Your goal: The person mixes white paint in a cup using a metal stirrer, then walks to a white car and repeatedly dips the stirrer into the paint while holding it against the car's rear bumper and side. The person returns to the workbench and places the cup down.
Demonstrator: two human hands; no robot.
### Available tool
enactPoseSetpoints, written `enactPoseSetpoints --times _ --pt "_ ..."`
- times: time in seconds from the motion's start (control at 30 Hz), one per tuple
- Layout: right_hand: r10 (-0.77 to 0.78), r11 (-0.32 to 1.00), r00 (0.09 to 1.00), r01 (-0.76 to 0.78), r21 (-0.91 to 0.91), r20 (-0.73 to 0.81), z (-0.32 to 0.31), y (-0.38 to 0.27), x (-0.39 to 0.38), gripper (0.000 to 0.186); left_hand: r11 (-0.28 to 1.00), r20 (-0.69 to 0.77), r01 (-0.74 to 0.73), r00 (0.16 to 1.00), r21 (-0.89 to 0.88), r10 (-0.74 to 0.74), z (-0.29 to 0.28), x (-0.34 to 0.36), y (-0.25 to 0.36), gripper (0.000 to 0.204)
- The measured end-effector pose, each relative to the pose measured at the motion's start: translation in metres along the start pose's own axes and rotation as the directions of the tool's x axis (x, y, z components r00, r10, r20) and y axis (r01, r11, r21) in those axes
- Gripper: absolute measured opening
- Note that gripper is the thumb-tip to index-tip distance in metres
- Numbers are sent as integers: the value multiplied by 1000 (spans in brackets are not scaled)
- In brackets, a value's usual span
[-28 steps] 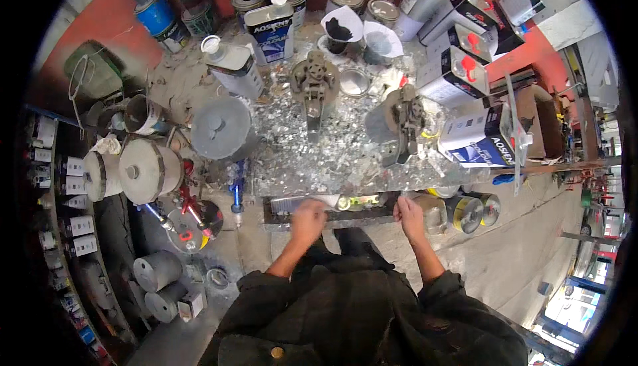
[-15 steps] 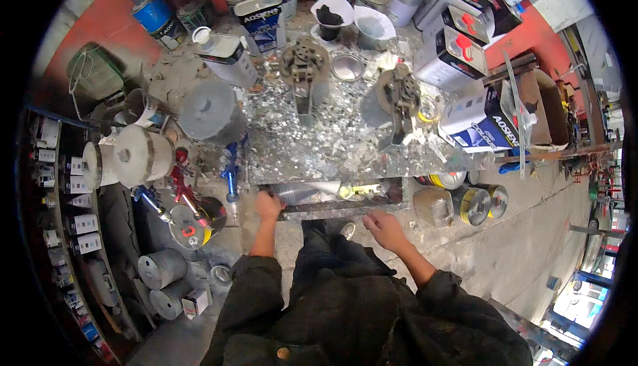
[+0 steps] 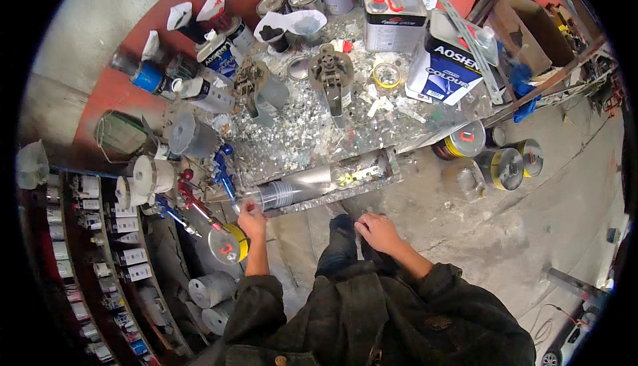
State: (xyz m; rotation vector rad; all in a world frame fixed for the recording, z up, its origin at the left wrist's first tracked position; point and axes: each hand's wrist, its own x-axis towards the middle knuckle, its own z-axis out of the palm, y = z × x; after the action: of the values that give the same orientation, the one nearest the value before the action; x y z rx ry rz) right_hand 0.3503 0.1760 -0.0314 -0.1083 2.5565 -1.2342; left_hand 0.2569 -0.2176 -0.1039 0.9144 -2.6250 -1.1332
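Note:
My left hand (image 3: 252, 220) is at the left end of an open metal drawer (image 3: 347, 189), fingers closed around a clear plastic cup (image 3: 264, 198) at the end of a nested stack (image 3: 284, 193). A whitish roll (image 3: 312, 178) and yellowish items (image 3: 352, 176) lie further right in the drawer. Blue (image 3: 223, 178) and red (image 3: 193, 203) spray guns hang just left of my left hand. My right hand (image 3: 373, 228) is below the drawer, in front of my body, empty with loosely bent fingers.
The paint-splattered bench (image 3: 279, 143) carries cans, funnels, a yellow tape ring (image 3: 387, 73) and grimy lidded dispensers (image 3: 332, 73). Drums (image 3: 502, 165) stand on the floor to the right, shelving (image 3: 133, 256) at left, a cardboard box (image 3: 515, 33) at back right, a white car (image 3: 565, 339) lower right.
My left hand moved leftward to the drawer's end and closed on a cup. My right hand left the drawer's right edge, moving down and inward. The view has turned to the right.

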Motion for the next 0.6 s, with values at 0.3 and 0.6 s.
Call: enactPoseSetpoints --times 0.3,0.6 --pt "-96 992 992 102 72 -83 -22 -13 5 25 931 -162 -347 931 -109 328 -60 -73 96 12" --pt "-140 974 990 136 180 8 -13 -66 47 28 856 -282 -502 809 127 516 -109 -99 159 9"
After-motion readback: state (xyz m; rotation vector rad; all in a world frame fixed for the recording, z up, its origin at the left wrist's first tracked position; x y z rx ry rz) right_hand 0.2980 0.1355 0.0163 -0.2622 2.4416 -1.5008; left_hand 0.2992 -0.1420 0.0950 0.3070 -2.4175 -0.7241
